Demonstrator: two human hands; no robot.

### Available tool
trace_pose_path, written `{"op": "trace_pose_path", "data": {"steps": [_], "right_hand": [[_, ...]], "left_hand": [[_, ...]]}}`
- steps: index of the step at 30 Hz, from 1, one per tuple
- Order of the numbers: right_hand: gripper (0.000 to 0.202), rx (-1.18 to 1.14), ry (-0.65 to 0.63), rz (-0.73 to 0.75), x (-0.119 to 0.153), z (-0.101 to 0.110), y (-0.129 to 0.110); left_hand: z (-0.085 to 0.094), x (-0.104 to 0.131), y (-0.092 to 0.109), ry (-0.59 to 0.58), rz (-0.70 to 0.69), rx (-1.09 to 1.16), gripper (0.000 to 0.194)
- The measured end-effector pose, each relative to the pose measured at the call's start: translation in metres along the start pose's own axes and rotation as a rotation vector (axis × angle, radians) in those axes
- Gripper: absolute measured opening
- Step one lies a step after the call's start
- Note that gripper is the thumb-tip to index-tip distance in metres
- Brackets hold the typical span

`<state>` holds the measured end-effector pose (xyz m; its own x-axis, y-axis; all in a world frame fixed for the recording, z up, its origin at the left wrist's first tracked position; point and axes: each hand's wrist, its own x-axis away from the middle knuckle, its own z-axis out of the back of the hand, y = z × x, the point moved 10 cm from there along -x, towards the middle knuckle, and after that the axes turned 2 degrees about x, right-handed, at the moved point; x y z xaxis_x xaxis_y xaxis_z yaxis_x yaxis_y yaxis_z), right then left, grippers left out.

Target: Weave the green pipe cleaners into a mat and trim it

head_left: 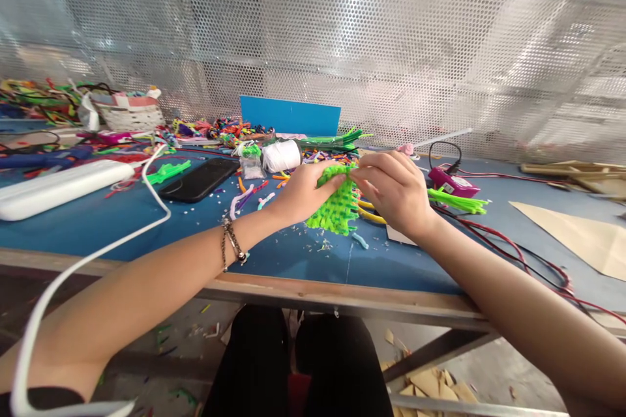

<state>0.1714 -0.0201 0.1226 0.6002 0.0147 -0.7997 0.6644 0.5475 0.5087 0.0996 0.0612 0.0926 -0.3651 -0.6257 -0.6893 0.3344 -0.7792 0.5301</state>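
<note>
Your left hand (303, 194) and right hand (394, 194) meet at the centre of the frame, both pinched on the top edge of a bright green woven piece (336, 205) made of fuzzy pipe cleaners. The piece hangs down between your hands, just above the blue table top (274, 251), with its lower edge close to the surface. Your left thumb lies along the upper left corner of the weave; your right fingers curl over its upper right corner. A beaded bracelet (231, 244) sits on your left wrist.

Just behind your right hand lie loose green pipe cleaners (457, 201) and a pink device (452, 182) with a black cable. Left of centre rests a black phone (199, 179), and beside it, further back, a spool of white thread (280, 156). A blue card (289, 115) stands against the perforated metal screen (391, 45) in the upper half of the frame. A long white case (56, 187) lies at the left edge.
</note>
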Motion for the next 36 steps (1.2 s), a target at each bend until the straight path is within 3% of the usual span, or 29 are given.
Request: {"op": "trace_pose_path", "data": {"steps": [7,15,17,20,22,24,31,36], "right_hand": [[0.011,-0.046,-0.018,0.023,0.001,-0.002,-0.005],[0.011,-0.139,-0.027,0.028,-0.001,0.001,-0.002],[0.008,-0.251,-0.012,-0.048,-0.003,0.004,0.005],[0.009,-0.521,-0.046,-0.355,-0.001,-0.005,0.032],[0.017,-0.688,-0.147,-0.562,0.008,-0.022,0.044],[0.023,-0.802,-0.256,-0.678,0.016,-0.038,0.048],[0.034,-0.982,-0.396,-0.768,0.019,-0.050,0.048],[0.031,-0.905,-0.415,-0.775,0.021,-0.050,0.051]], "left_hand": [[-0.006,0.002,0.007,-0.016,-0.039,0.087,0.019],[-0.007,0.001,-0.002,-0.030,0.027,0.140,0.021],[-0.005,0.000,-0.003,-0.024,0.030,0.125,0.024],[0.000,0.000,0.006,-0.007,-0.043,0.094,0.024],[0.001,0.001,0.012,-0.003,-0.097,0.053,0.022],[0.001,0.002,0.013,-0.014,-0.108,-0.007,0.021],[-0.002,0.003,0.012,-0.034,-0.108,-0.101,0.018],[-0.002,0.004,0.018,-0.036,-0.147,-0.172,0.015]]}}
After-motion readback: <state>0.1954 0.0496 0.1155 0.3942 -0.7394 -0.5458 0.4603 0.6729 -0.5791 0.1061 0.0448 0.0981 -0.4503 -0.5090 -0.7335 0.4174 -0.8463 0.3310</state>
